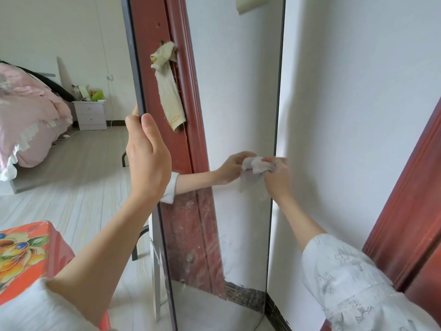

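Closest of all is the left sleeve [35,306], white and soft, cut off by the bottom of the picture. The right sleeve [353,278] is white too, with pale grey shapes printed on it. Next to the left arm is a shiny red box [26,254] with bright flowers on top; only part of it shows.

The left hand [146,151] grips the thin dark left edge of the mirror [238,91]. Its thumb lies on the front, and its fingers curl behind the edge, where they cannot be seen. The right hand [278,177] pinches a wipe [256,164] and holds it against the glass near the mirror's right edge, about halfway up. The wipe is white, thin and scrunched into a lump, so it has no clear long side. It hides the fingertips.

The mirror is tall, flat and smooth. It stands on the floor [78,168] beside the white wall [358,91], with its long side going up and leaning a little. Its top and one bottom corner are cut off. The lower glass looks streaky. In the glass you can see a copy of the right hand, a red-brown door frame and a hanging cream rag [168,91].

Far back are a bed [31,115] with a puffy pink cover, partly cut off, and a little cupboard [90,114] with things on top too small to make out.
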Demonstrator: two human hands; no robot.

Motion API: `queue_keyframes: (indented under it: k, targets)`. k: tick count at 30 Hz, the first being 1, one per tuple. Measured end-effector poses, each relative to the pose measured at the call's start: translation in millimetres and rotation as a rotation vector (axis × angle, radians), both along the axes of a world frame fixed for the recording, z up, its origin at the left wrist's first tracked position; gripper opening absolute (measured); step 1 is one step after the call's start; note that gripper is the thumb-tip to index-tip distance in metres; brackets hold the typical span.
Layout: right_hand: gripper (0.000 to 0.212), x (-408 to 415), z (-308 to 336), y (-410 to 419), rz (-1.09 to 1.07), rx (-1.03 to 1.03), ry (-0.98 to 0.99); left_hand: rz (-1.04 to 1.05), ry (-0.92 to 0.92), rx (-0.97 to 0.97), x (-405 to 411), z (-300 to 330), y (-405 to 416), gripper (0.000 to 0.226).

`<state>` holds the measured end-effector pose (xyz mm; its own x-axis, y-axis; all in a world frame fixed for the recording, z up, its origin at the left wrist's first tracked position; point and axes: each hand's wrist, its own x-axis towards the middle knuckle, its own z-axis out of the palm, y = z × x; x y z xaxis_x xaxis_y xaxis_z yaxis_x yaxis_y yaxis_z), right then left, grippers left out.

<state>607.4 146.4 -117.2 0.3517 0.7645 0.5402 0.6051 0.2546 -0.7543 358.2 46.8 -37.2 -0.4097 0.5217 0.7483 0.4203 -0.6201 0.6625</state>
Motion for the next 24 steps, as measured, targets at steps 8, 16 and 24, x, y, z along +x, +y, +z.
queue_keyframes:
  k: [8, 16, 24]
  targets:
    - [0.038, 4, -103, -37, 0.089, -0.404, -0.108, 0.027, -0.001, -0.004, 2, 0, -1, 0.03]
    - [0.029, 11, -17, -27, -0.119, -0.176, -0.011, 0.031, -0.002, -0.022, 2, 1, -3, 0.03]
    - [0.03, -32, 35, -40, 0.194, -0.021, -0.067, 0.007, -0.02, -0.055, 2, 0, -3, 0.024]
